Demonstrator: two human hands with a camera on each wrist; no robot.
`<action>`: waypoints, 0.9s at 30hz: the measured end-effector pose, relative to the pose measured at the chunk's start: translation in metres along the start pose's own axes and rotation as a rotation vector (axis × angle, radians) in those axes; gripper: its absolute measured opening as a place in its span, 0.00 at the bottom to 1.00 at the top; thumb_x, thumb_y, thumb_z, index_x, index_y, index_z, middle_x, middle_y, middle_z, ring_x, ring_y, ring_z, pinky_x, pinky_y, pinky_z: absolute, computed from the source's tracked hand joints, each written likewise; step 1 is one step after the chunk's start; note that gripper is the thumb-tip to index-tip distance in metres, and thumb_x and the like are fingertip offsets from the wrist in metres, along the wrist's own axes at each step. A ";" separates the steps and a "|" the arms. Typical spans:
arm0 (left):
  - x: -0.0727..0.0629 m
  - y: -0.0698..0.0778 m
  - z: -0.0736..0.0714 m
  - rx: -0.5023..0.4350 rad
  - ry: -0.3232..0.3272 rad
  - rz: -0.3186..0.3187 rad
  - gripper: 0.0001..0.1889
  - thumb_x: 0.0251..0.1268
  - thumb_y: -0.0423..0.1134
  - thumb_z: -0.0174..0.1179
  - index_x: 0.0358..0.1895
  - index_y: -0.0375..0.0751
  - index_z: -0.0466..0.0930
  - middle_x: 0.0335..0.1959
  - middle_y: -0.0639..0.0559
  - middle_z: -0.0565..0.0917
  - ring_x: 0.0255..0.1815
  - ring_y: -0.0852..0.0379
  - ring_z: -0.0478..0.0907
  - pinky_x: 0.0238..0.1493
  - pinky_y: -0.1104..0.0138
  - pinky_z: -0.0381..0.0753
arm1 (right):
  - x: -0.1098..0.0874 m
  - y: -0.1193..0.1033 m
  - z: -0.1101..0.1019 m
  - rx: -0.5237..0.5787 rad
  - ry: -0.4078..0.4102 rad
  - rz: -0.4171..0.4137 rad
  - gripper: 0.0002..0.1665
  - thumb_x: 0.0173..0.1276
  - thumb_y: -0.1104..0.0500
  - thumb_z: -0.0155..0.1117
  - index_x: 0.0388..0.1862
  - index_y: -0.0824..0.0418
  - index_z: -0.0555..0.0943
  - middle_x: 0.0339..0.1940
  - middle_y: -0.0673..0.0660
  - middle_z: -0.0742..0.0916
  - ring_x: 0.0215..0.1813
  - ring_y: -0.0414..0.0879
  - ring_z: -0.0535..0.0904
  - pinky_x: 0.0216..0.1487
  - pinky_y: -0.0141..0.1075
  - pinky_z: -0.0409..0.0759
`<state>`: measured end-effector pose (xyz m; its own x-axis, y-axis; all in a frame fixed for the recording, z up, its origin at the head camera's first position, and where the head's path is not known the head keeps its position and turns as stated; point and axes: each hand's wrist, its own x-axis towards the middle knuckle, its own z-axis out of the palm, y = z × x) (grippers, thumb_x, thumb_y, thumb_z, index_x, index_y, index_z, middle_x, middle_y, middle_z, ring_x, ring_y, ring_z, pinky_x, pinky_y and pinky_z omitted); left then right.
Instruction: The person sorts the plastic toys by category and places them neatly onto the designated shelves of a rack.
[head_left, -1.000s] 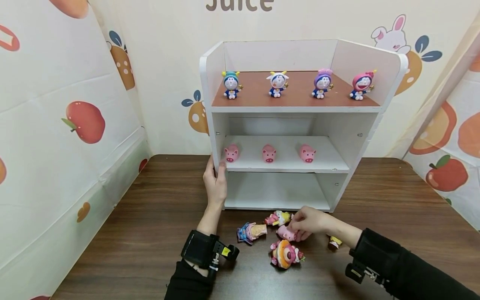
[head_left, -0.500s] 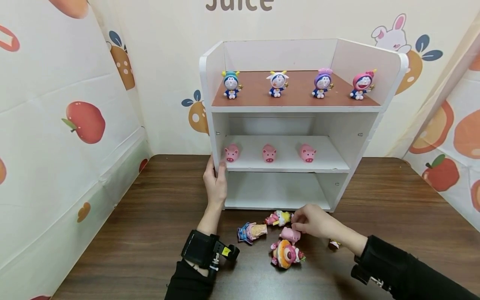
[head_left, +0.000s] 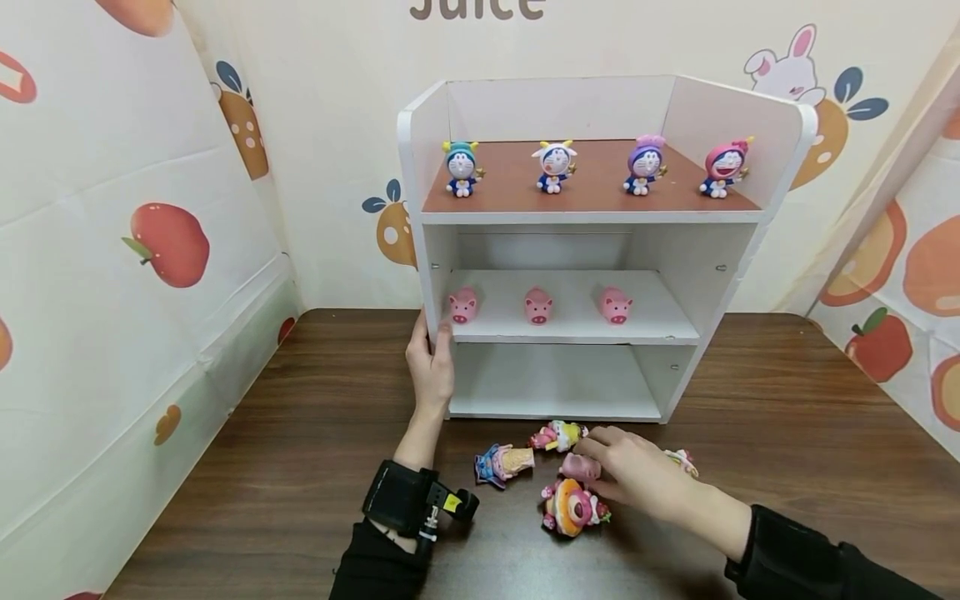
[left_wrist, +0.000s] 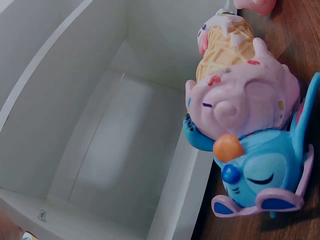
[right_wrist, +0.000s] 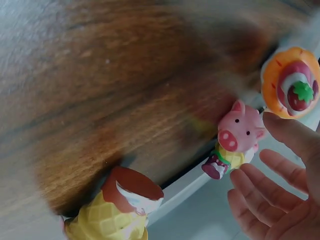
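Observation:
My left hand (head_left: 431, 371) holds the left side panel of the white shelf unit (head_left: 570, 219), thumb at the front edge. My right hand (head_left: 633, 467) is low over the table, thumb and fingers spread either side of a pink pig figurine (head_left: 580, 467). In the right wrist view a gap shows between the fingers and the pig (right_wrist: 239, 131). Around it lie a donut-ringed figurine (head_left: 572, 508), a pink-and-yellow figurine (head_left: 558, 436) and a blue figurine with an ice-cream cone (head_left: 504, 465). Another figurine (head_left: 681, 461) is partly hidden behind the right hand.
Several hooded cat figurines (head_left: 555, 168) stand along the brown top shelf. Three pink pig heads (head_left: 537, 307) sit in a row on the middle shelf. The lower shelf (head_left: 551, 379) is close behind the loose figurines. Patterned sheets (head_left: 142, 250) flank the wooden table (head_left: 337, 400).
My right hand moved off the pig slightly up, then came down round it from the right with fingers spread. The pig shifted slightly right. My left hand stays on the shelf unit.

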<state>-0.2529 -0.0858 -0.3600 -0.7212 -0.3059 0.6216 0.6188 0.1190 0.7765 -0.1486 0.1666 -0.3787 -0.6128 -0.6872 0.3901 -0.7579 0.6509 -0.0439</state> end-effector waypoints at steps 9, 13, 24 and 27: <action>0.000 -0.002 0.000 -0.005 -0.006 -0.012 0.22 0.66 0.29 0.46 0.64 0.30 0.67 0.62 0.35 0.72 0.62 0.45 0.69 0.61 0.48 0.67 | 0.002 0.002 0.014 -0.040 0.017 -0.057 0.16 0.46 0.61 0.77 0.30 0.58 0.77 0.26 0.48 0.77 0.28 0.38 0.74 0.27 0.29 0.75; 0.000 0.000 0.001 -0.009 -0.008 -0.021 0.22 0.67 0.29 0.47 0.65 0.30 0.67 0.63 0.36 0.73 0.62 0.46 0.70 0.62 0.48 0.67 | 0.004 0.004 0.015 0.048 0.033 -0.050 0.13 0.50 0.62 0.74 0.28 0.58 0.76 0.25 0.47 0.78 0.27 0.36 0.75 0.26 0.26 0.74; 0.000 0.001 0.000 -0.016 -0.005 -0.016 0.22 0.66 0.27 0.47 0.64 0.29 0.67 0.63 0.36 0.72 0.62 0.45 0.69 0.62 0.49 0.67 | 0.002 0.012 0.004 0.393 -0.113 0.180 0.08 0.53 0.66 0.71 0.31 0.61 0.79 0.23 0.44 0.79 0.27 0.32 0.72 0.26 0.26 0.72; 0.000 0.000 0.000 -0.006 -0.007 -0.019 0.22 0.67 0.28 0.47 0.65 0.29 0.67 0.63 0.36 0.72 0.63 0.45 0.69 0.62 0.48 0.67 | 0.000 0.013 0.002 0.455 -0.156 0.266 0.05 0.57 0.64 0.69 0.31 0.63 0.81 0.22 0.45 0.83 0.26 0.31 0.76 0.27 0.27 0.76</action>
<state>-0.2527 -0.0856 -0.3602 -0.7352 -0.3015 0.6071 0.6066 0.1072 0.7878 -0.1590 0.1743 -0.3811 -0.7960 -0.5803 0.1722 -0.5716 0.6270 -0.5293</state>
